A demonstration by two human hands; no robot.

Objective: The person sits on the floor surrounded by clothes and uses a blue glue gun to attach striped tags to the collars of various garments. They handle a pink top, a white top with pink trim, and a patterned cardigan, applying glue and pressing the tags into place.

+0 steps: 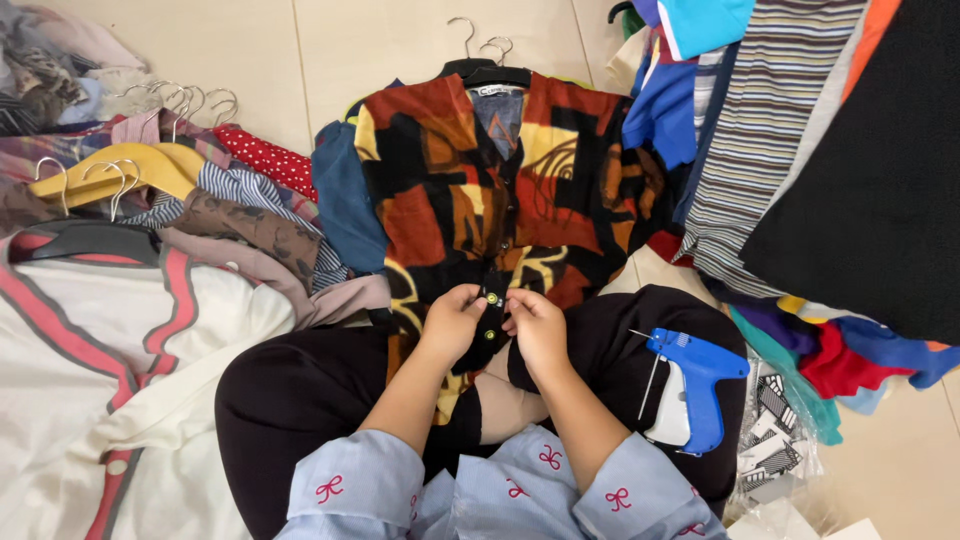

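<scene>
Free room: bare tiled floor [400, 50] at the top, beyond the hangers. Obstacles: patterned shirt [480, 200] straight ahead; left, heaped garments with yellow hangers [130, 170] and a white cardigan [90, 350]; right, stacked folded clothes [800, 130]; blue tagging gun [690, 390] on the right knee; bag of tags [780, 440] beside it.

patterned shirt [470, 190] in red, yellow, black, on black hanger [490, 72], laid flat on floor, w/ hem over lap, placket partly buttoned.
</scene>
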